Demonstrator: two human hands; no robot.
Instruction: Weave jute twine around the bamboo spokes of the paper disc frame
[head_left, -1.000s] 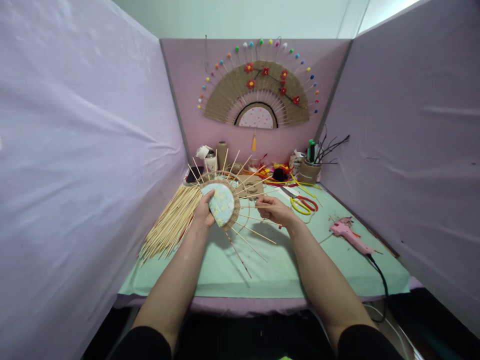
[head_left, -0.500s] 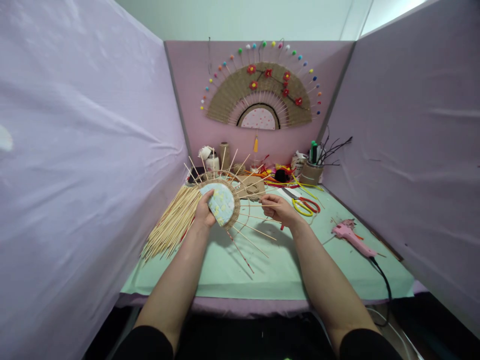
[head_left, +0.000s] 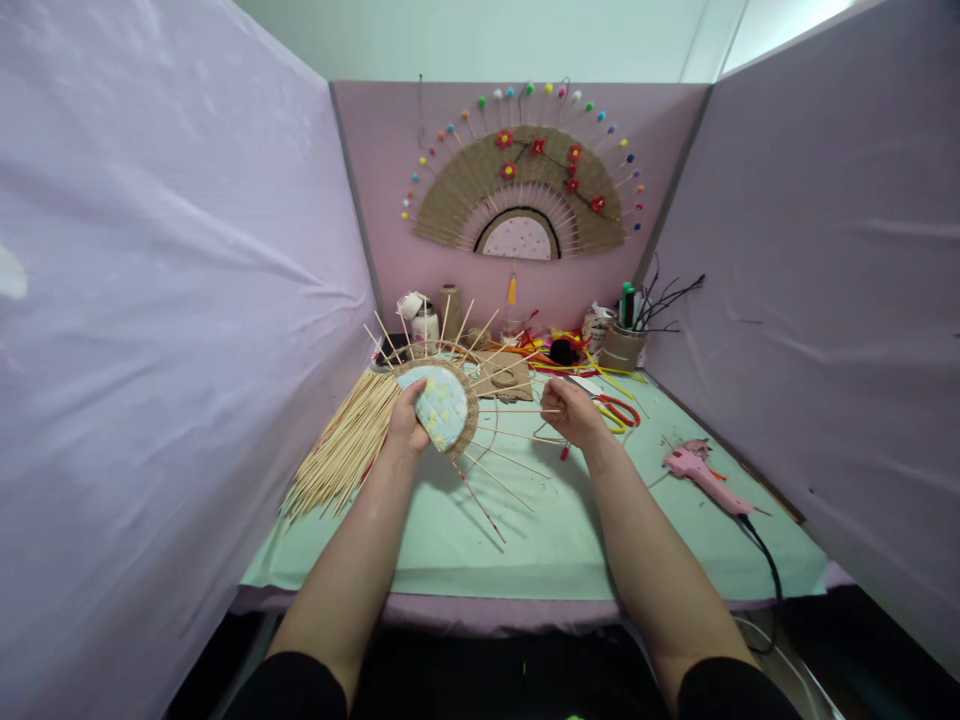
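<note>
A half-round fan frame [head_left: 442, 408] with a pale blue, yellow-patterned centre is tilted above the table. Thin wooden sticks spread from its curved edge, and a band of brown twine [head_left: 471, 412] is woven around them close to the centre. My left hand [head_left: 409, 418] grips the frame at its left side, thumb on the patterned face. To the right, by the stick ends, my right hand [head_left: 571, 412] is closed in a pinch on what looks like a thin strand of twine; the fingers partly hide it. One lower stick [head_left: 480, 502] has reddish marks.
A pile of wooden sticks [head_left: 341, 450] lies left. Scissors [head_left: 619, 412] are behind my right hand; a pink glue gun [head_left: 705, 478] with a black cord lies right. Cardboard [head_left: 506, 378], jars and a pot of twigs [head_left: 624, 345] stand behind. A finished fan [head_left: 517, 190] hangs on the back panel.
My right hand has moved a little to the right, away from the frame, and now covers part of the scissors. My left hand and the frame have barely shifted.
</note>
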